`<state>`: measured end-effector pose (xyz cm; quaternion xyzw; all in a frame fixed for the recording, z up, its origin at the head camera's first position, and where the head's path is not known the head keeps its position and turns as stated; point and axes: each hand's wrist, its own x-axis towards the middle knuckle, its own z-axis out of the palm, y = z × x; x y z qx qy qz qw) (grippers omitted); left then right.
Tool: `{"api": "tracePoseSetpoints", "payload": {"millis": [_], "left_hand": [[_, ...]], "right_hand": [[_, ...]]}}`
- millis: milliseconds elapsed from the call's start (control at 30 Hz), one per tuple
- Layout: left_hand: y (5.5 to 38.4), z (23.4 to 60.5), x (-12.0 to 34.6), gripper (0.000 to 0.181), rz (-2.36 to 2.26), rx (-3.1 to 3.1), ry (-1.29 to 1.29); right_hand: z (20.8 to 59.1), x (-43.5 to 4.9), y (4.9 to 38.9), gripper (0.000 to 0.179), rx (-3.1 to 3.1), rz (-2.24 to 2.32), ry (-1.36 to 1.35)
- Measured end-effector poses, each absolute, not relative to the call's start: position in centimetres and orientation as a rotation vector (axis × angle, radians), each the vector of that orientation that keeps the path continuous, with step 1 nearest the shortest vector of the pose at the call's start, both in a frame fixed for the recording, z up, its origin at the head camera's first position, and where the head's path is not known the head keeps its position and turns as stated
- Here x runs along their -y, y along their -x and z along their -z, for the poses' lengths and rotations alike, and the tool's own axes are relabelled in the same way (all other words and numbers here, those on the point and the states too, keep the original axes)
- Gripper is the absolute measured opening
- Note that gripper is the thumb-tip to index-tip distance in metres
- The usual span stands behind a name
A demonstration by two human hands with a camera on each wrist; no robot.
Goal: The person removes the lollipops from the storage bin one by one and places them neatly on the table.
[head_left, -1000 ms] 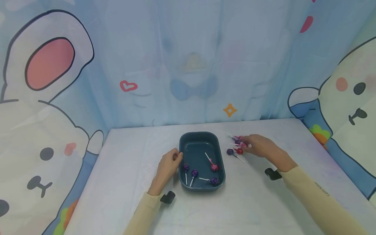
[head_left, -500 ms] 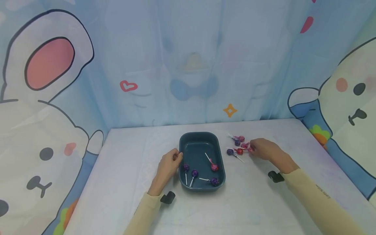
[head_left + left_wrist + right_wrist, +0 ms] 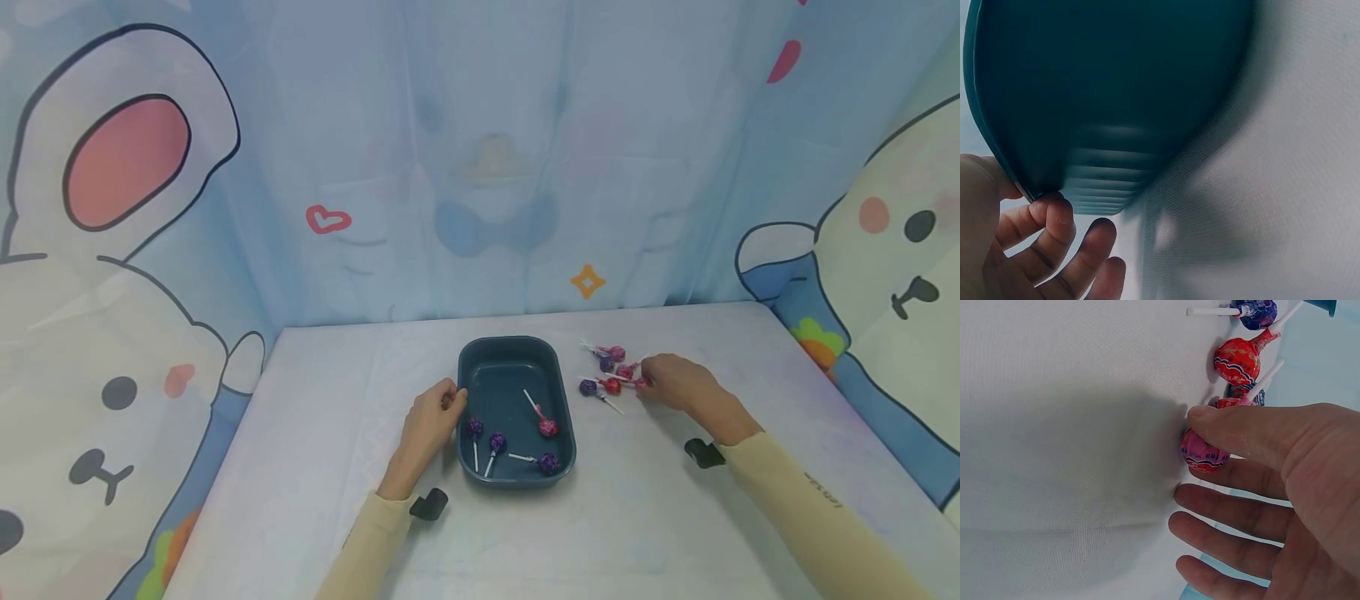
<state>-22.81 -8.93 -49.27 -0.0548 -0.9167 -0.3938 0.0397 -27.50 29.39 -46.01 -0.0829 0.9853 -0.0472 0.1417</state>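
Note:
My left hand (image 3: 426,429) pinches the left rim of a dark teal plastic bin (image 3: 510,340), thumb on one side and fingertips on the other; the bin's ribbed outer wall (image 3: 1116,75) fills much of the left wrist view. Inside lie one red-pink lollipop (image 3: 547,427) and several purple ones (image 3: 497,443). Right of the bin, my right hand (image 3: 678,383) holds a pink-wrapped lollipop (image 3: 1204,453) between thumb and index finger, low by the table, its other fingers extended. Part of that candy is hidden behind the thumb.
Beside the held lollipop lie a red lollipop (image 3: 1237,360) and a purple one (image 3: 1258,312), with more pink and purple ones (image 3: 617,353) behind. A white cloth covers the table (image 3: 345,367). A printed blue curtain (image 3: 480,167) hangs along its back edge.
My right hand has shifted a little right from the lollipop pile, and now has a pink lollipop between thumb and finger. The left hand and the bin have stayed put.

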Motion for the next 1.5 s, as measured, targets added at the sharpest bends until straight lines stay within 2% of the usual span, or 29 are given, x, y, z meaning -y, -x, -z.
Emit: {"api": "tracePoseSetpoints", "payload": {"millis": [567, 967, 1500], "left_hand": [[22.7, 49.2, 9.0, 0.021, 1.206, 2.801, 0.175], [22.8, 49.2, 8.9, 0.021, 1.198, 2.804, 0.169], [22.8, 49.2, 8.9, 0.022, 1.205, 2.814, 0.166]], "right_hand": [[46.0, -29.2, 27.4, 0.035, -2.839, 0.124, 0.208], [45.7, -29.3, 27.6, 0.053, -2.864, 0.11, 0.183], [42.9, -27.6, 27.1, 0.06, -2.931, 0.184, 0.241]]}}
